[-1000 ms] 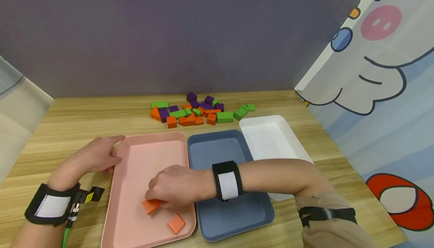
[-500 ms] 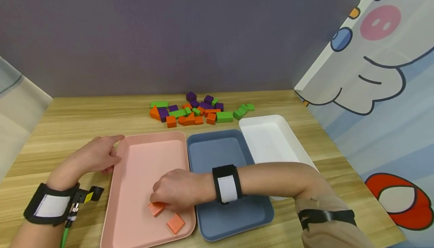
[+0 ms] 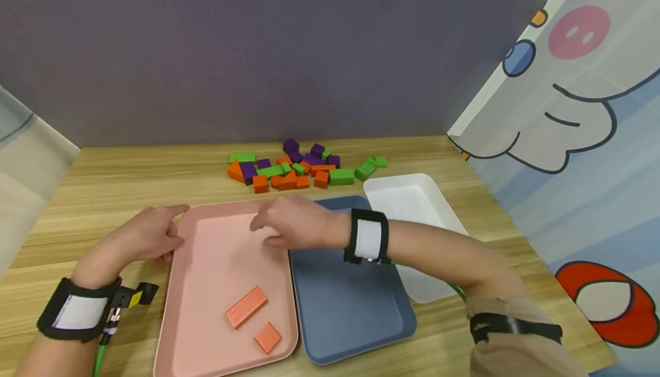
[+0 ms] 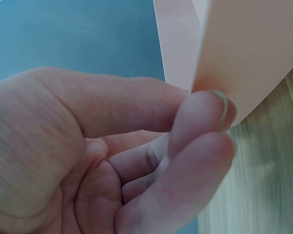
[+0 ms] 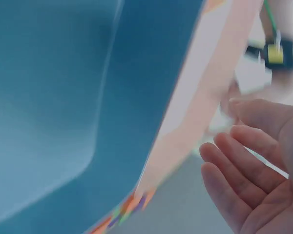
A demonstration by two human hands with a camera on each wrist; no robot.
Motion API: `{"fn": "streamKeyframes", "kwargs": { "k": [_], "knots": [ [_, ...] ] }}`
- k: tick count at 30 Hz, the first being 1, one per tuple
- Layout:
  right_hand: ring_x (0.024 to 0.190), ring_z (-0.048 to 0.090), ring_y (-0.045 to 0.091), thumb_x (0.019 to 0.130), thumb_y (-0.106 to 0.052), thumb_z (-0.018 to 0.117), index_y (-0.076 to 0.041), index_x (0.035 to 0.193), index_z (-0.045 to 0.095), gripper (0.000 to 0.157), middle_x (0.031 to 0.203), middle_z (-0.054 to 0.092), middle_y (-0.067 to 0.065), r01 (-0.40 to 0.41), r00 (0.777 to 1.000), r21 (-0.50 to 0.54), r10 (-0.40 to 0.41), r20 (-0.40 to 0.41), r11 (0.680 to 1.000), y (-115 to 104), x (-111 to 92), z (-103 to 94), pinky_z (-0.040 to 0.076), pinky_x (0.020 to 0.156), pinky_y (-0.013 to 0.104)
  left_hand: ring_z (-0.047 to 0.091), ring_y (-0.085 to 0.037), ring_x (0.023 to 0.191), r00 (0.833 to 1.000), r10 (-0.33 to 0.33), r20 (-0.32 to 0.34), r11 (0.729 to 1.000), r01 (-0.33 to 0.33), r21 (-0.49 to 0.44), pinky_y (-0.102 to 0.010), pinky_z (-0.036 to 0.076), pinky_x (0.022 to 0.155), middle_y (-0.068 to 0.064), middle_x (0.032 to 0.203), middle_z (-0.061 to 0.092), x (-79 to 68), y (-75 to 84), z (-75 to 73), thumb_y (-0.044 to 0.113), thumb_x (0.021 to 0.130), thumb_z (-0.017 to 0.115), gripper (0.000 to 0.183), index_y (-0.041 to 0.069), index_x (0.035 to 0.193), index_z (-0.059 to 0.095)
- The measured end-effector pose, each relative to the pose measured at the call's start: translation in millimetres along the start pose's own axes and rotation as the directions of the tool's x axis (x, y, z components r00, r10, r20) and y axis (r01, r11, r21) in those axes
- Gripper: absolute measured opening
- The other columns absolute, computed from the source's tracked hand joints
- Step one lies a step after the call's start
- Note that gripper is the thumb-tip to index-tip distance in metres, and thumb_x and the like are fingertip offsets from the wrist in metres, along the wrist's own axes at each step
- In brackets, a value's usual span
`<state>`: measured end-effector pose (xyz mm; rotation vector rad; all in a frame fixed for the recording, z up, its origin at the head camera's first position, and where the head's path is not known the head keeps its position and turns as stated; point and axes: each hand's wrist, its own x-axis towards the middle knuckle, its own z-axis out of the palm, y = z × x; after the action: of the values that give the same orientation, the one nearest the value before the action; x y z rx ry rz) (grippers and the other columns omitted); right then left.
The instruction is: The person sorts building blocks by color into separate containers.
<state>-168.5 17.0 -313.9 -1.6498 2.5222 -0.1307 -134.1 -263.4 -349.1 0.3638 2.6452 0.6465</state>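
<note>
My left hand (image 3: 141, 235) pinches the rim of the pink tray (image 3: 208, 268) near its far left corner. The left wrist view has the thumb and fingertips (image 4: 198, 114) right at the tray's edge. Over the far right part of that tray is my right hand (image 3: 296, 222), fingers loosely bent with nothing between them; the right wrist view also finds it holding nothing. Inside the pink tray lie a long orange block (image 3: 246, 307), set diagonally, and a square orange block (image 3: 268, 338) just beside it toward the near side.
A blue tray (image 3: 356, 308) stands against the pink one, partly under my right wrist. Further right is a white tray (image 3: 412, 205), partly covered by my forearm. Beyond the trays, several orange, green (image 3: 341, 177) and purple blocks (image 3: 248, 172) lie mixed. A grey wall (image 3: 258, 56) rises behind.
My right hand has let go of the long orange block, leaving it in the pink tray, and has moved away toward the tray's far edge. My left hand has stayed put.
</note>
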Motion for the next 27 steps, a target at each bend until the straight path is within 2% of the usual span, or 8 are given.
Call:
{"fn": "streamKeyframes", "kwargs": {
  "k": [3,6,12,15,18,23,27],
  "knots": [
    [0.091,0.062,0.006,0.083,-0.025,0.07,-0.018,0.11,0.07,0.028,0.105,0.069,-0.005,-0.1,0.993,0.046,0.103,-0.064,0.994,30.3,-3.1,-9.9,0.049,0.08,0.021,0.054,-0.013,0.048,1.0,-0.001,0.001,1.0,0.001,-0.001,-0.028,0.042,0.049,0.001,0.056,0.056,0.5,-0.3,-0.4,0.004,0.083,0.057,0.067,-0.017,0.138,0.023],
    [0.088,0.063,0.009,0.083,-0.023,0.069,-0.018,0.108,0.071,0.026,0.103,0.07,-0.003,-0.192,0.975,0.044,0.196,-0.107,0.98,61.7,-6.3,-16.2,0.049,0.079,0.024,0.054,-0.013,0.048,1.0,0.0,-0.004,1.0,0.0,0.007,-0.028,0.041,0.049,0.001,0.056,0.056,0.8,-0.5,-0.5,0.005,0.083,0.057,0.067,-0.017,0.138,0.024],
    [0.091,0.064,0.017,0.083,-0.02,0.069,-0.012,0.113,0.069,0.031,0.107,0.069,0.004,-0.344,0.932,0.048,0.347,-0.102,0.938,110.1,-13.2,-17.0,0.051,0.081,0.03,0.054,-0.012,0.048,1.0,0.001,-0.008,1.0,0.0,0.017,-0.028,0.041,0.05,0.001,0.056,0.056,1.1,-1.1,0.9,0.004,0.083,0.056,0.067,-0.017,0.137,0.024],
    [0.089,0.064,0.018,0.083,-0.021,0.07,-0.01,0.112,0.069,0.031,0.105,0.069,0.005,-0.389,0.916,0.044,0.392,-0.085,0.92,124.2,-14.2,-11.7,0.051,0.08,0.032,0.053,-0.013,0.048,1.0,-0.005,-0.006,1.0,0.005,0.017,-0.028,0.041,0.05,0.001,0.056,0.056,0.8,-1.4,1.9,0.004,0.082,0.056,0.068,-0.017,0.138,0.024],
    [0.085,0.063,0.018,0.082,-0.023,0.07,-0.011,0.109,0.07,0.029,0.102,0.07,0.006,-0.407,0.912,-0.004,0.406,-0.055,0.913,133.8,-12.6,-3.8,0.052,0.078,0.034,0.053,-0.013,0.047,1.0,-0.014,-0.004,1.0,0.015,0.013,-0.029,0.041,0.05,0.0,0.056,0.055,0.4,-1.5,2.3,0.004,0.082,0.056,0.068,-0.017,0.138,0.024],
    [0.08,0.061,0.018,0.082,-0.023,0.07,-0.013,0.106,0.071,0.026,0.096,0.07,0.004,-0.428,0.903,-0.094,0.428,-0.019,0.899,142.5,-8.5,7.4,0.051,0.072,0.034,0.052,-0.013,0.048,1.0,-0.021,-0.002,1.0,0.021,0.01,-0.029,0.04,0.05,0.0,0.056,0.055,0.2,-1.1,2.4,0.004,0.082,0.056,0.068,-0.017,0.138,0.024],
    [0.08,0.061,0.018,0.081,-0.022,0.071,-0.013,0.103,0.072,0.024,0.095,0.07,0.003,-0.436,0.899,-0.119,0.437,-0.02,0.892,145.3,-6.1,10.8,0.051,0.073,0.033,0.052,-0.013,0.047,1.0,-0.016,-0.002,1.0,0.016,0.019,-0.029,0.04,0.05,0.001,0.055,0.055,0.9,-0.7,1.9,0.004,0.082,0.056,0.068,-0.017,0.138,0.024]
  ]
}}
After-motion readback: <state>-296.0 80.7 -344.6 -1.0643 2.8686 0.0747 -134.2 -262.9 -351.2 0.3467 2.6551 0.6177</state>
